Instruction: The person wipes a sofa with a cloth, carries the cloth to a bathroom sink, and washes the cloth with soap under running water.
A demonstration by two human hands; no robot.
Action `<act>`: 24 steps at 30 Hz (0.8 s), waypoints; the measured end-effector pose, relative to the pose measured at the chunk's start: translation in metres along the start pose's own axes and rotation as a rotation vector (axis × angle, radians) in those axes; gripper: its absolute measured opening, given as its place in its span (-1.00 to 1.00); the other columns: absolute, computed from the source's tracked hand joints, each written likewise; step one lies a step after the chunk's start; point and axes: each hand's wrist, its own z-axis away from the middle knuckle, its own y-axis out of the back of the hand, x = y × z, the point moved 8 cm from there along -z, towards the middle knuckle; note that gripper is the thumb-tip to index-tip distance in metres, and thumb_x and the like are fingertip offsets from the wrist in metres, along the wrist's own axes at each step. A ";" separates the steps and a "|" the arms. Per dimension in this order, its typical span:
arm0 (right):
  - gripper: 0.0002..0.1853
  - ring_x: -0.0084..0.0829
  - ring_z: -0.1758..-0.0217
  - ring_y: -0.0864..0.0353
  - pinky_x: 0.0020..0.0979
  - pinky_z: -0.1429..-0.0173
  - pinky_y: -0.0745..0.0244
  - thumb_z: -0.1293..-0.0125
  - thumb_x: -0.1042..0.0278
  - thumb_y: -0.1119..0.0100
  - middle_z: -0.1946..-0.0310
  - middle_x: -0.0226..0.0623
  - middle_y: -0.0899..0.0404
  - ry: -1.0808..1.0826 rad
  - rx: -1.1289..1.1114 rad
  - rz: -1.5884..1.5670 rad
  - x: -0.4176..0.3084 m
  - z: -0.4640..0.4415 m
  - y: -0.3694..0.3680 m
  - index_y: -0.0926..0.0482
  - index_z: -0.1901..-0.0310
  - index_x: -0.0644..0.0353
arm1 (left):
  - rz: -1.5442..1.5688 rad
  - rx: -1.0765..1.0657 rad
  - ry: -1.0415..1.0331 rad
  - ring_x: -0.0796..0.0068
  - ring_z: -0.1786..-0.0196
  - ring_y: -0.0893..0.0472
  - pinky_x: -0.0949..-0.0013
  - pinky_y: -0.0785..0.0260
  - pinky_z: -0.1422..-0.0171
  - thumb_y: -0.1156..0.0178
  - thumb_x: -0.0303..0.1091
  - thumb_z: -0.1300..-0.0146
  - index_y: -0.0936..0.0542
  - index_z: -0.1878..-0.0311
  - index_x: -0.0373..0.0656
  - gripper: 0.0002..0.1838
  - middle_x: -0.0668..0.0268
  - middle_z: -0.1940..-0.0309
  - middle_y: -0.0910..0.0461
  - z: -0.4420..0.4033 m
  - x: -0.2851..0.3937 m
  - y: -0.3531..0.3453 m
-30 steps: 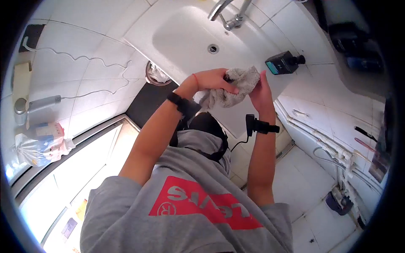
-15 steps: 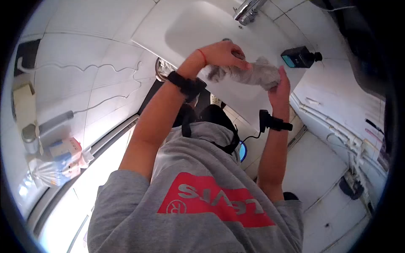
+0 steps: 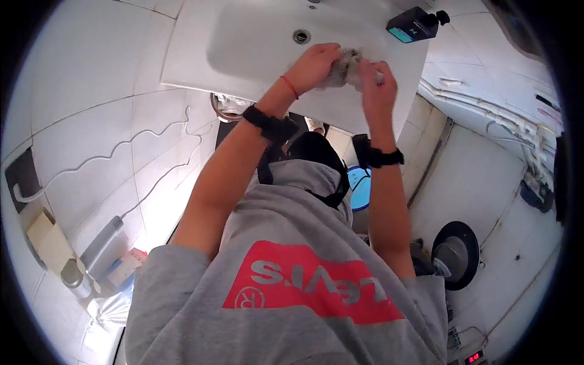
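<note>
Over the front rim of the white sink (image 3: 234, 45), a grey-white, sock-like cloth (image 3: 348, 66) with dark patches is bunched between my two hands. My left hand (image 3: 316, 66), below a red string bracelet, pinches its left part with closed fingers. On the other side, my right hand (image 3: 379, 85) has its fingers closed round the right part. Both hands are close together, and the fingers hide some of the fabric. The sink's drain (image 3: 302, 36) lies just beyond my left hand.
A dark pump bottle (image 3: 413, 25) stands on the sink's right edge. White pipes (image 3: 480, 106) run along the right wall. Below my right forearm is a blue basin (image 3: 361, 188). A wavy white cord (image 3: 97, 159) hangs on the left tiled wall.
My hands have drawn closer together, and the cloth, stretched out before, is now bunched with dark patches showing. The view has shifted, bringing the drain and more of the floor into sight.
</note>
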 end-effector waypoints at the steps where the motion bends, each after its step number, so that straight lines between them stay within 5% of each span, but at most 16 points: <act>1: -0.73 -0.47 0.48 -0.41 -0.34 0.37 -0.34 -0.35 0.19 -0.28 0.52 -0.30 -0.52 0.037 0.013 0.073 -0.009 0.005 -0.010 -0.55 0.35 0.22 | 0.010 0.021 -0.016 0.61 0.31 -0.39 0.42 -0.31 0.18 -0.03 -0.19 -0.39 -0.56 0.24 -0.25 -0.70 0.41 0.40 -0.52 0.000 0.000 -0.004; 4: -0.75 -0.22 0.50 -0.48 -0.25 0.36 -0.37 -0.35 0.26 -0.23 0.53 -0.15 -0.50 0.360 0.089 0.046 -0.039 0.028 -0.037 -0.53 0.38 0.26 | 0.050 0.091 -0.041 0.56 0.36 -0.40 0.37 -0.33 0.21 0.01 -0.20 -0.41 -0.53 0.31 -0.29 -0.67 0.35 0.45 -0.52 0.006 0.000 -0.002; 8: -0.71 0.00 0.48 -0.50 -0.15 0.35 -0.38 -0.36 0.28 -0.17 0.53 -0.05 -0.53 0.376 0.160 0.224 -0.034 0.021 -0.040 -0.50 0.45 0.29 | -0.001 0.104 -0.063 0.49 0.43 -0.41 0.28 -0.35 0.26 0.03 -0.18 -0.39 -0.54 0.37 -0.34 -0.61 0.21 0.55 -0.51 0.012 0.001 0.003; 12: -0.68 0.00 0.50 -0.49 -0.14 0.38 -0.38 -0.37 0.27 -0.16 0.57 0.00 -0.52 0.124 0.201 0.271 -0.026 -0.003 -0.035 -0.48 0.48 0.31 | 0.052 0.089 -0.093 0.50 0.44 -0.40 0.28 -0.35 0.27 0.03 -0.18 -0.40 -0.55 0.38 -0.34 -0.61 0.17 0.57 -0.50 0.017 0.001 -0.003; 15: -0.68 -0.01 0.54 -0.48 -0.16 0.40 -0.38 -0.37 0.27 -0.16 0.59 0.01 -0.51 0.128 0.131 0.165 -0.045 0.005 -0.045 -0.50 0.48 0.31 | -0.683 0.189 -0.630 0.33 0.36 -0.54 0.28 -0.38 0.20 0.01 -0.27 -0.43 -0.52 0.28 -0.31 -0.72 0.14 0.37 -0.59 0.025 0.034 0.008; 20: -0.71 -0.04 0.58 -0.48 -0.19 0.43 -0.38 -0.36 0.26 -0.16 0.57 -0.03 -0.54 0.492 0.002 0.281 -0.056 0.014 -0.059 -0.55 0.44 0.29 | -0.057 0.092 -0.101 0.06 0.24 -0.59 0.17 -0.43 0.14 -0.03 -0.36 -0.31 -0.52 0.24 -0.29 -0.82 0.04 0.33 -0.58 0.018 -0.006 0.020; 21: -0.72 -0.03 0.57 -0.48 -0.18 0.42 -0.39 -0.36 0.26 -0.16 0.57 -0.03 -0.53 0.370 -0.013 0.283 -0.047 0.007 -0.058 -0.54 0.44 0.28 | 0.081 0.099 -0.062 0.05 0.22 -0.58 0.16 -0.44 0.13 -0.04 -0.37 -0.29 -0.52 0.24 -0.28 -0.83 0.03 0.33 -0.57 0.021 -0.011 0.021; 23: -0.74 -0.01 0.55 -0.50 -0.18 0.41 -0.42 -0.34 0.27 -0.18 0.57 -0.05 -0.52 0.123 -0.043 0.288 -0.031 -0.001 -0.056 -0.53 0.45 0.25 | -0.299 0.153 -0.344 0.40 0.33 -0.51 0.32 -0.38 0.23 -0.03 -0.26 -0.36 -0.53 0.33 -0.28 -0.73 0.28 0.43 -0.53 0.027 0.006 0.027; 24: -0.74 0.00 0.53 -0.51 -0.16 0.40 -0.43 -0.33 0.26 -0.18 0.57 -0.05 -0.53 0.224 -0.027 0.300 -0.037 0.004 -0.060 -0.53 0.45 0.24 | -0.493 0.178 -0.487 0.58 0.38 -0.48 0.39 -0.35 0.28 -0.02 -0.20 -0.40 -0.54 0.38 -0.27 -0.66 0.41 0.47 -0.51 0.030 0.014 0.027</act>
